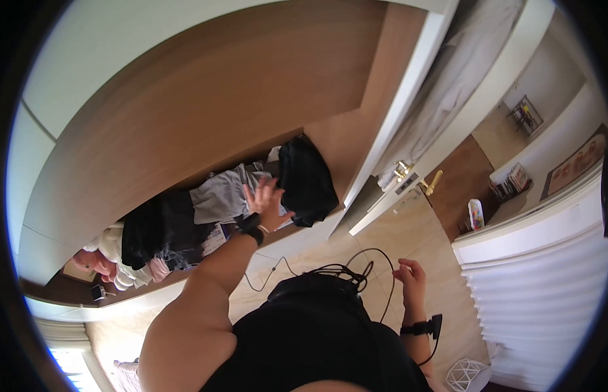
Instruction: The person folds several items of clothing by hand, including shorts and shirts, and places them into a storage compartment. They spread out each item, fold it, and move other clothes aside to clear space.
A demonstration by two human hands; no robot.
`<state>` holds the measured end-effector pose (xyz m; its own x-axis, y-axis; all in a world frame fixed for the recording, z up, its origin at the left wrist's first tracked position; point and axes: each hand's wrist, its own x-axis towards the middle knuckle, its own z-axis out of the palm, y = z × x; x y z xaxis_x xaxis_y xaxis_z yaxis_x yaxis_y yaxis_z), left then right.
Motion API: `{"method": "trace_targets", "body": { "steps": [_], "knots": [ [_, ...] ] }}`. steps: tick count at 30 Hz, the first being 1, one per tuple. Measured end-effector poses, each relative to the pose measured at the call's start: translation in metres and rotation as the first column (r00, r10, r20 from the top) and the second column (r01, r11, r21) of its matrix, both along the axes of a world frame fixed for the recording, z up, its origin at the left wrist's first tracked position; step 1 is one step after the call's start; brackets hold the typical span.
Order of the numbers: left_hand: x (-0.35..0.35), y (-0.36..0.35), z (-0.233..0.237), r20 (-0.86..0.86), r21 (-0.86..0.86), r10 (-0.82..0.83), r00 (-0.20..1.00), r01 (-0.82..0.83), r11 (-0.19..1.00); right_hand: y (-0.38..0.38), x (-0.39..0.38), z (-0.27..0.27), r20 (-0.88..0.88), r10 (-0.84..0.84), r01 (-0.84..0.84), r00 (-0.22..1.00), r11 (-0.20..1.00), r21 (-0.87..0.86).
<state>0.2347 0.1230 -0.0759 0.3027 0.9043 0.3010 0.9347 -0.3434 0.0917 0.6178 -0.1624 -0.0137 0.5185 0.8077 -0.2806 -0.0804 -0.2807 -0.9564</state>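
My left hand (266,196) reaches into the wardrobe shelf with its fingers spread, overlapping the edge of a crumpled grey garment (219,195). Just right of it a folded black garment (307,183) leans against the shelf's side wall. Dark garments (180,225) lie to the left of the grey one, with a white printed item (215,240) low in front of them. Down beside my body hangs my right hand (411,277), its fingers loosely bent and holding nothing visible. A black cable (390,287) loops close to its fingertips.
A pink plush toy (98,266) and white soft things sit at the shelf's far left. To the right stands an open white door with a gold handle (432,183). A white ribbed radiator-like panel (513,300) and a white geometric wire object (467,374) are at lower right.
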Motion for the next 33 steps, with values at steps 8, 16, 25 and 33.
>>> {"method": "trace_targets", "body": {
  "steps": [8,16,25,33],
  "knots": [
    [0.065,0.044,-0.002,0.278,-0.196,0.186,0.942,-0.134,0.971,0.058,0.001,0.03,-0.074,0.229,-0.213,0.971,0.962,0.171],
    [0.074,0.016,0.059,0.424,0.048,-0.338,0.84,0.351,0.935,0.095,-0.027,0.025,-0.144,0.485,-0.43,0.863,0.854,0.294],
    [0.112,-0.013,-0.038,-0.176,-0.14,0.093,0.98,-0.119,0.983,0.076,-0.02,0.02,-0.164,0.519,-0.469,0.839,0.843,0.264],
    [0.076,0.084,-0.039,0.214,-0.067,0.207,0.955,-0.197,0.978,0.028,0.02,0.014,-0.15,0.303,-0.279,0.941,0.946,0.165]
  ]
}}
